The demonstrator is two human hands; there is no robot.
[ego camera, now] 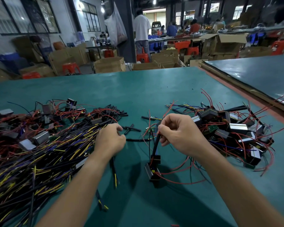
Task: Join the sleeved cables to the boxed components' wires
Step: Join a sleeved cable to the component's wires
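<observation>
Pinching black sleeve (156, 145) with right hand (179, 133), above wired boxed component (152, 173) at 6 o'clock; clutching sleeved cable (138, 140) with left hand (110, 140).

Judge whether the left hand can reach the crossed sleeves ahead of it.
Probably yes: the crossed sleeves lie uncovered on the mat just past the left hand, though it already seems to pinch a cable.

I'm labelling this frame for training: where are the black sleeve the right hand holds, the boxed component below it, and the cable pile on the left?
black sleeve (156, 144), head view, its straight middle stretch.
boxed component (150, 173), head view, its dark side face.
cable pile (44, 154), head view, middle of the heap.
</observation>
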